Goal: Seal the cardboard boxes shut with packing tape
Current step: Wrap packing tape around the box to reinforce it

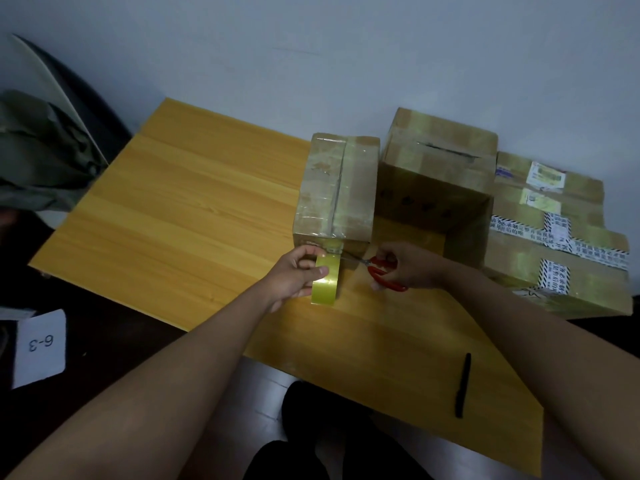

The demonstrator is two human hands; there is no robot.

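Two hands meet at the near end of the small box (335, 188) on the counter (180, 216): left hand (298, 277) fingers wrap the tape roll (325, 284), keeping the strip taut, apparently so the right hand (408, 266), gripping red scissors (379, 271), can cut it.

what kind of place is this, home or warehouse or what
Most likely a small room at home or a simple office, not a warehouse. A plain yellow wooden table stands against a bare white wall, only three cardboard boxes sit on it, and a chair with a garment over it stands beside it.
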